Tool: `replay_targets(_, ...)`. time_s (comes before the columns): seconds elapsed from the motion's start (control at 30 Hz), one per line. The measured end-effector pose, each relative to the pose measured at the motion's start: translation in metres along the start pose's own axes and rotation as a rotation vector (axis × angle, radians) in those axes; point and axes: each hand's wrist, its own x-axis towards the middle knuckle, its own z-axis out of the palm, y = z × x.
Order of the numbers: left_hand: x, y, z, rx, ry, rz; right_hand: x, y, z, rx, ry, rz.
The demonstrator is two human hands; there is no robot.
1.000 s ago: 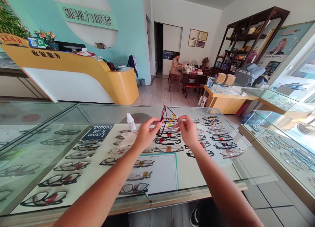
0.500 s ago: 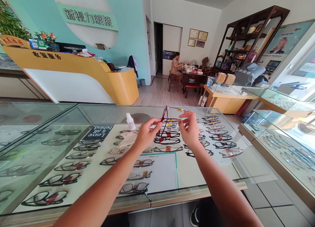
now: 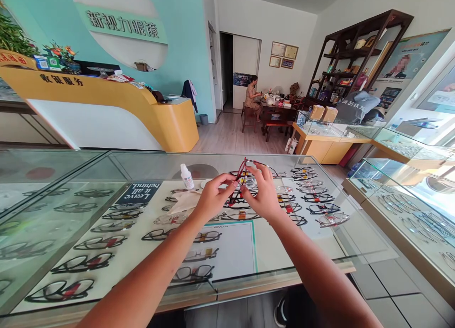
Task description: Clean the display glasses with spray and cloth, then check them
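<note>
Above the glass display counter point(image 3: 149, 163) I hold a pair of red-framed glasses point(image 3: 241, 172). My left hand point(image 3: 212, 198) pinches the frame by its left side, with the fingers closed on it. My right hand point(image 3: 262, 193) has come in close and its fingers curl around the frame's right side and temple. Both hands hover over rows of glasses point(image 3: 313, 195) laid out under the glass. A small white dropper bottle point(image 3: 186, 176) stands on the counter left of my left hand, beside a cream cloth point(image 3: 183, 201).
A dark sign point(image 3: 135, 193) lies in the case. A yellow reception desk point(image 3: 106, 105) stands at the back left. A person point(image 3: 253, 96) sits at a far table. More glass cases point(image 3: 401, 176) run along the right, with a dark shelf point(image 3: 355, 53) behind.
My right hand has moved left from the temple tip to the frame, folding the temple in. The glasses have dropped slightly lower. My left hand kept its grip.
</note>
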Motion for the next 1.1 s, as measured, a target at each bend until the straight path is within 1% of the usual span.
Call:
replay_targets(0.23,0.001,-0.004,0.001,-0.029,-0.019,0.006,0.001,-0.001,-0.002,-0.066,-0.02,-0.03)
replay_targets(0.57,-0.001,0.006,0.003,-0.012,-0.047,-0.001,0.001,0.003,-0.003,-0.172,0.014,-0.009)
replay_targets(0.83,-0.004,-0.001,0.009,-0.07,-0.068,-0.025,0.001,0.003,-0.003,-0.14,0.022,-0.011)
replay_targets(0.97,-0.005,-0.002,0.01,-0.081,-0.061,-0.025,0.001,0.004,-0.003,-0.134,0.014,-0.006)
replay_targets(1.1,-0.004,0.002,0.009,-0.045,-0.026,-0.001,0.0,0.003,-0.003,-0.188,-0.026,0.036)
